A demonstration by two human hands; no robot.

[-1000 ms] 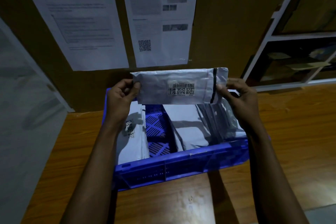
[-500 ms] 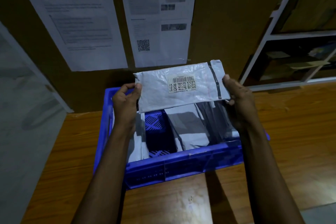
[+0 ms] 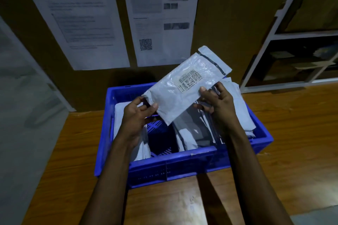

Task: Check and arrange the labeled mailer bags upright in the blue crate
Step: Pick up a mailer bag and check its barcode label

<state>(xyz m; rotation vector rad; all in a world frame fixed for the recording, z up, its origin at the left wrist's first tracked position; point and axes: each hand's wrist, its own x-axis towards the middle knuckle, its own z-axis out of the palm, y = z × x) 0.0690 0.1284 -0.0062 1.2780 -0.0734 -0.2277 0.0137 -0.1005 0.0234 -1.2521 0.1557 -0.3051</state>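
I hold a grey mailer bag (image 3: 184, 86) with a barcode label tilted above the blue crate (image 3: 175, 162). My left hand (image 3: 136, 117) pinches its lower left corner. My right hand (image 3: 217, 100) grips its lower edge just below the label, thumb on the front. The bag's sealed flap end points up and to the right. Inside the crate, a few mailer bags (image 3: 120, 115) stand at the left wall. Several more mailer bags (image 3: 241, 113) lean in a stack at the right. A gap with bare crate floor (image 3: 161, 133) lies between the two groups.
The crate sits on a wooden table (image 3: 283, 133) against a brown wall with two printed sheets (image 3: 161, 14). A white shelf unit (image 3: 292, 45) stands at the right. A grey panel (image 3: 23, 97) borders the table's left side.
The bag has turned from level to tilted, its right end raised. My right hand slid from the bag's right end to its lower edge under the label. My left hand has dropped lower.
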